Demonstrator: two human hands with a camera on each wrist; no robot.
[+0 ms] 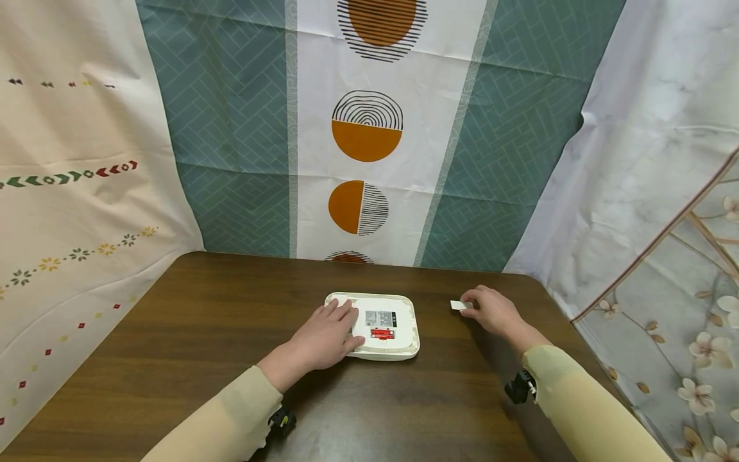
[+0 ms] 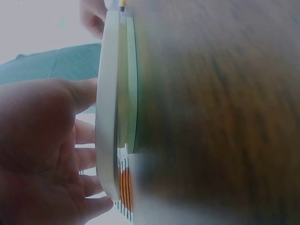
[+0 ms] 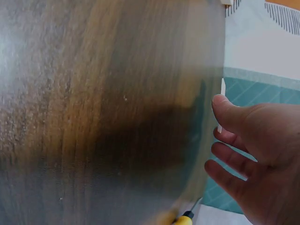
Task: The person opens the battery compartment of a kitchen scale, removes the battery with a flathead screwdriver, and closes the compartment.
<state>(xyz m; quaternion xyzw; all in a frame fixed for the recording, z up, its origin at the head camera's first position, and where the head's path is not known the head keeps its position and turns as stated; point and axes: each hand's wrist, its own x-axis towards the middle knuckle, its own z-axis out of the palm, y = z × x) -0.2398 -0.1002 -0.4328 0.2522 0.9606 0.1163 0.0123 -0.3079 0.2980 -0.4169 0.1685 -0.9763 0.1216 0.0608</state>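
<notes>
Slips and tilting look like the main risks

Head view: on a dark brown wood-grain tabletop (image 1: 242, 308), a white rounded-rectangular plastic device (image 1: 405, 327) shows a face bearing a grey printed label (image 1: 378, 318) and what looks like a red cylindrical battery (image 1: 382, 334) in an uncovered recess. The left hand (image 1: 326, 335) lies across the device's left side, fingers spread rather than wrapped round it. Well apart to the right, the right hand (image 1: 491, 311) pinches a small flat white piece (image 1: 458, 305). Should the left hand ease off, a push could slide or turn the device.

Left wrist view: the device appears edge-on, its pale rim overhanging a narrower layer beneath. Heavy pressure near that overhang could tip it.

Right wrist view: thumb and forefinger hold the thin white piece on a small contact patch, the other fingers loose, so a twist could drop it or flip it over. A yellow-and-black-handled screwdriver (image 3: 186, 219) shows near the table's edge; a sweeping forearm might knock it. How securely it rests, I cannot tell.
</notes>
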